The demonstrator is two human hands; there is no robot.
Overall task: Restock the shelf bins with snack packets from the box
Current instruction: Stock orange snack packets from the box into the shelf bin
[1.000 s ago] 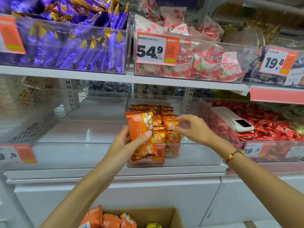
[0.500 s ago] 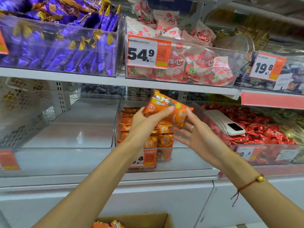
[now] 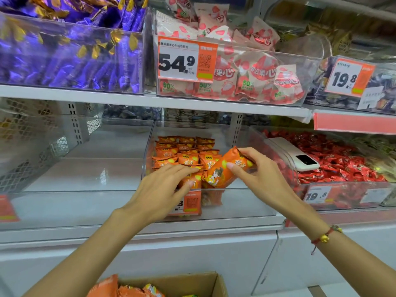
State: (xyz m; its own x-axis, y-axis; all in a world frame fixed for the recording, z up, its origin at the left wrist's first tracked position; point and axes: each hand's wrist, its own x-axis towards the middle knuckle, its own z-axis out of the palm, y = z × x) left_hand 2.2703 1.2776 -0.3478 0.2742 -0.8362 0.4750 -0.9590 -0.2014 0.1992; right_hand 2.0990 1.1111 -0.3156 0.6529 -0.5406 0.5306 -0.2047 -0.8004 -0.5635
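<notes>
Bright, even overhead light is filling the shelves; glare is streaking the clear bin fronts (image 3: 102, 202). Straight shelf edges (image 3: 150, 101) are bowing from wide-angle distortion, and the corners are blurring softly.

The left hand (image 3: 162, 189) covers part of the price tag (image 3: 188, 203) on the clear bin (image 3: 214, 202), so only an 8 of its price shows. The cardboard box (image 3: 192, 281) is cut off by the bottom edge; just 1 corner and a few orange packets (image 3: 128, 289) appear. The purple sweets (image 3: 70, 58) blur behind their bin wall. Small print on the 54.9 tag (image 3: 184, 58) is too fine to read. The phone (image 3: 296, 156) is partly hidden behind the bin's curved corner.
</notes>
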